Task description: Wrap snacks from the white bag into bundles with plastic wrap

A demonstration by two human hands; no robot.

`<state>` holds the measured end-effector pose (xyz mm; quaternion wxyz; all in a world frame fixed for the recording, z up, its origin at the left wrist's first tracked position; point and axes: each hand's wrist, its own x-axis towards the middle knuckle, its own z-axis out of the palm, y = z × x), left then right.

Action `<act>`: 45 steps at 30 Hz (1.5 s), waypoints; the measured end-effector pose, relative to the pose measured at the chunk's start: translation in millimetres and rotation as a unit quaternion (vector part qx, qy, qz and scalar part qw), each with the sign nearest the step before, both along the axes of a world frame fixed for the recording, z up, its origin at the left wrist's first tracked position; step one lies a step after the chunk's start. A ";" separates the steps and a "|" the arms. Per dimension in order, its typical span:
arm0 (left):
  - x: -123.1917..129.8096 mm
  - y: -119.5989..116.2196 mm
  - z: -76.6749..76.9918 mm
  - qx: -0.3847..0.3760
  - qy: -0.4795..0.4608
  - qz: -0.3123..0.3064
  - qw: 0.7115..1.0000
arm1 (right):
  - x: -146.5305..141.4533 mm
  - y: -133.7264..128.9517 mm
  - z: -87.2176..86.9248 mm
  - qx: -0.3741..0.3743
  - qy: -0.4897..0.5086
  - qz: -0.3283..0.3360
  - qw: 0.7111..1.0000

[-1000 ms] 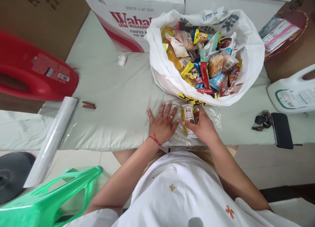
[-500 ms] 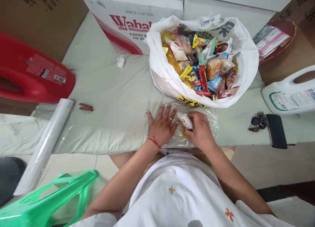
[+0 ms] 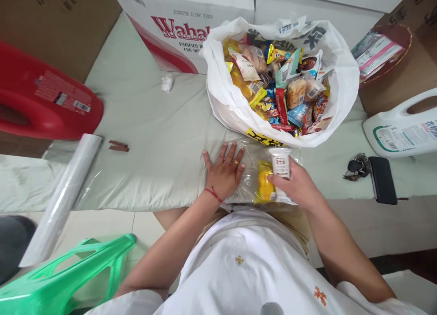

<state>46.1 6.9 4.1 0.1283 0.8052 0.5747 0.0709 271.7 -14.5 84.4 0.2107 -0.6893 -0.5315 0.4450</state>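
Observation:
My left hand (image 3: 224, 173) lies flat with its fingers spread on a sheet of clear plastic (image 3: 247, 190) at the table's front edge. In my right hand (image 3: 296, 182) is a white wrapped snack (image 3: 281, 164), held upright between thumb and fingers. Beside it, on its left, a yellow wrapped snack (image 3: 265, 183) rests on the plastic, and my right thumb overlaps its edge. Just behind both hands stands a white plastic bag (image 3: 223, 103), wide open and filled with many small wrapped snacks (image 3: 282, 89).
White cartons (image 3: 180, 37) stand behind. A red jug (image 3: 44, 96), a plastic roll (image 3: 64, 192), brown strips (image 3: 118, 145) and a green stool (image 3: 68, 269) are left. A white jug (image 3: 403, 124), keys (image 3: 356, 166) and a phone (image 3: 383, 180) are right.
My right hand has moved right with the white snack, which now stands more upright. The yellow snack, mostly hidden before, now shows. My left hand has stayed in place.

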 end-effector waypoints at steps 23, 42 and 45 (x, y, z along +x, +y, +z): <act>-0.6 -1.6 -2.0 0.019 -0.004 0.002 1.000 | -45.9 12.0 -45.2 0.097 -0.128 0.014 0.987; 0.0 -0.4 -1.5 0.005 0.017 0.002 1.000 | 14.6 203.2 0.5 0.166 -0.409 0.060 0.895; 0.0 -0.4 -1.3 0.003 0.021 -0.001 1.000 | 18.3 190.7 16.0 0.211 -0.387 0.041 0.896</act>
